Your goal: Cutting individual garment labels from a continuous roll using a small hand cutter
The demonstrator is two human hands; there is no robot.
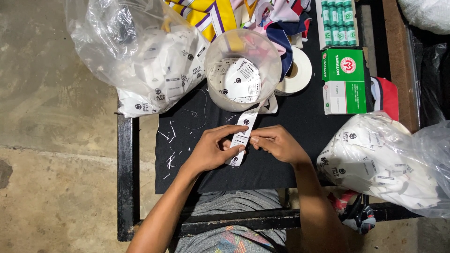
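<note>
A white printed label strip (245, 122) runs from a roll of white tape (296, 72) down across the black cloth. My left hand (213, 149) pinches the strip near its lower end from the left. My right hand (277, 143) pinches the same strip from the right, fingertips almost touching the left ones. Just beyond my hands stands a clear round tub (220, 49) holding several cut white labels.
Clear plastic bags of white labels lie at upper left (140, 51) and at right (389, 166). A green and white box (344, 82) and a box of green thread spools (336, 21) sit at the back right. Coloured fabric (211, 14) lies behind the tub. Black metal table frame (125, 178) borders the cloth.
</note>
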